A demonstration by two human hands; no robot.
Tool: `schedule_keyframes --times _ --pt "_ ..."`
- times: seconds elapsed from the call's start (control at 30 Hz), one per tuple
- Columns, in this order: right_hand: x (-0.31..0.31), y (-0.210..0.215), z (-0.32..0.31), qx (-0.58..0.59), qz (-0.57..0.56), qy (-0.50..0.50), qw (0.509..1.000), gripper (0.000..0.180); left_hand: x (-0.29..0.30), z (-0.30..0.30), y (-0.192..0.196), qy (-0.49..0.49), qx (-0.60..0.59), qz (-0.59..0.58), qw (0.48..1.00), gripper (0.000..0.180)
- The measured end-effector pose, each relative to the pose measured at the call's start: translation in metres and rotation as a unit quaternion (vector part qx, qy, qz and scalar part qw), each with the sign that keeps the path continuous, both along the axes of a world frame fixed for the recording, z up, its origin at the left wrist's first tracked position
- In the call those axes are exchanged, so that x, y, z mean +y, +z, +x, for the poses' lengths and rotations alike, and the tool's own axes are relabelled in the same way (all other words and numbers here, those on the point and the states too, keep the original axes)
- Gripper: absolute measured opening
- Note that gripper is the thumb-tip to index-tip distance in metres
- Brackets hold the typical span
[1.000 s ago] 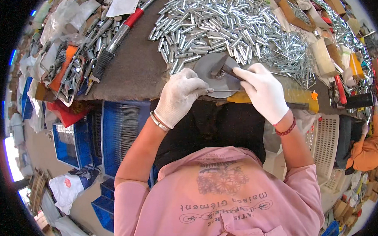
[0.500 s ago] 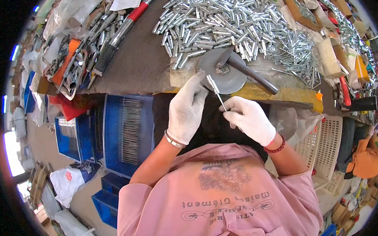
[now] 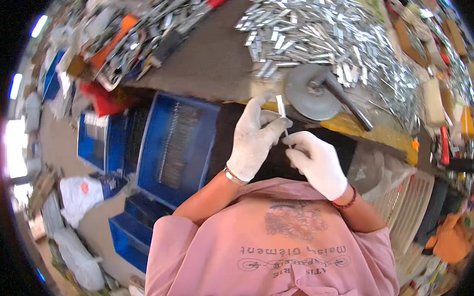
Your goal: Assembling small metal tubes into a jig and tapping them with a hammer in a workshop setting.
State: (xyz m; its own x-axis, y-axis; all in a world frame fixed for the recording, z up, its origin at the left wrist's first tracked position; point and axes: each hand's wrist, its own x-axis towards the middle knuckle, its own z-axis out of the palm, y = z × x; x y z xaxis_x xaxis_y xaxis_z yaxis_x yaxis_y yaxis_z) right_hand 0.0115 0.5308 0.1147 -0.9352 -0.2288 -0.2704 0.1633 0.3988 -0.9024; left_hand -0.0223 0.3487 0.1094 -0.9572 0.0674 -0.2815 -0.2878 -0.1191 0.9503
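Observation:
Both of my hands wear white knit gloves. Between them stands a thin metal rod with a shiny metal sleeve [image 3: 280, 104] on its upper end. My left hand [image 3: 251, 139] pinches it just under the sleeve with thumb and fingers. Lower down, my right hand [image 3: 321, 160] grips the rod, and its fingers hide the rod's lower end. Just beyond the hands, on the bench, lies a round grey metal disc [image 3: 306, 104]. A hammer [image 3: 351, 108] rests across the disc, its handle pointing right and toward me.
A heap of shiny metal sleeves [image 3: 308, 33] covers the back of the bench, with thin pins [image 3: 392, 98] on its right. Tools and rods [image 3: 154, 33] crowd the left. Below the bench are a blue crate [image 3: 147, 169] of rods and a cream plastic basket [image 3: 417, 207].
My left thumb and fingers have closed on the rod under the sleeve; before, they were beside it. The rod stands more upright and nearer me. The whole view has shifted and turned.

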Motion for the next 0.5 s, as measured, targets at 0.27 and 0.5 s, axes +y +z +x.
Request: schedule_keyframes --times 0.27,0.5 --pt "0.055 -0.012 -0.034 0.128 -0.004 -0.191 0.973 0.04 -0.126 0.005 -0.062 0.248 -0.023 -0.111 0.962 0.061" --pt "0.054 -0.034 -0.04 0.184 -0.019 -0.201 0.962 0.038 -0.247 -0.016 -0.237 0.419 -0.142 -0.201 0.874 0.057"
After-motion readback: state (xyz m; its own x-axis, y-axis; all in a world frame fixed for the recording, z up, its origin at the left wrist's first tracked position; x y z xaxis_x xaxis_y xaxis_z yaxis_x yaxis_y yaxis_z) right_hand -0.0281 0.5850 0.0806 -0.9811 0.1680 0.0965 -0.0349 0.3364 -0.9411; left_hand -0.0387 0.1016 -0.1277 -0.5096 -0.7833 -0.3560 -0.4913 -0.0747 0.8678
